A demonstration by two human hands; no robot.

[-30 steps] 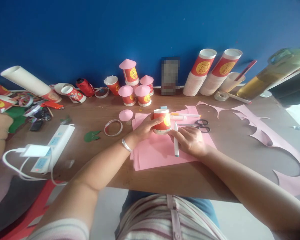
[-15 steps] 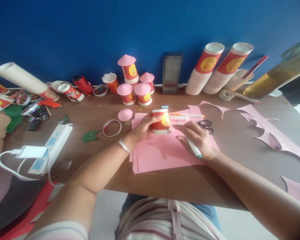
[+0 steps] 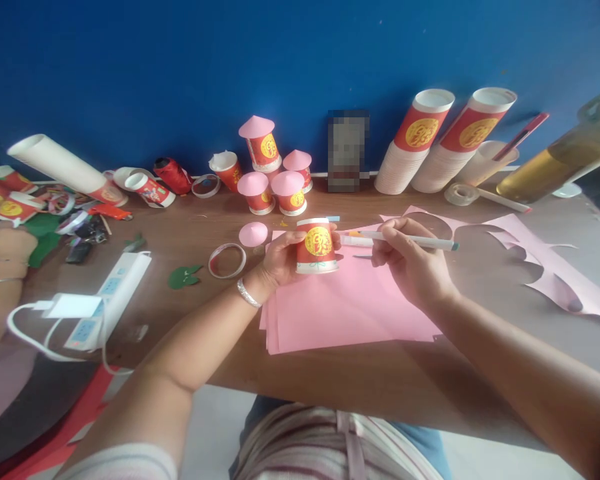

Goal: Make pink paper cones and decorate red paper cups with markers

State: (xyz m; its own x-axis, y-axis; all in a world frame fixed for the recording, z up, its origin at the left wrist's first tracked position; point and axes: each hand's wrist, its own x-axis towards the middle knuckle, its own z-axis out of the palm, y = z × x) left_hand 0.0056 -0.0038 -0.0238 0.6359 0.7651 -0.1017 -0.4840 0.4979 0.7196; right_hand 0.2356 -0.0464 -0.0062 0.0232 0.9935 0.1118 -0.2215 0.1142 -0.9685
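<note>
My left hand (image 3: 281, 259) is closed around a red and white paper cup (image 3: 316, 243), held upside down with its wide rim at the bottom. A yellow round emblem faces me, and green marks run along the white rim band. In my right hand (image 3: 410, 257) is a white marker (image 3: 430, 242) with a green end pointing right; its other end points left toward the cup, apart from it. Beneath both hands lies a stack of pink paper (image 3: 330, 313). A second marker (image 3: 356, 241) rests on the paper between the hands.
Several cups with pink cone tops (image 3: 257, 127) stand by the blue wall. Tall cup stacks (image 3: 420, 127) lean at the right, near a tape roll (image 3: 461, 194) and pink offcuts (image 3: 500, 233). A power strip (image 3: 110, 300) lies left, beside another person's arm (image 3: 3, 280).
The cup has been turned so its emblem faces me squarely. My right hand has swung the marker from pointing down toward me to nearly level, green end to the right.
</note>
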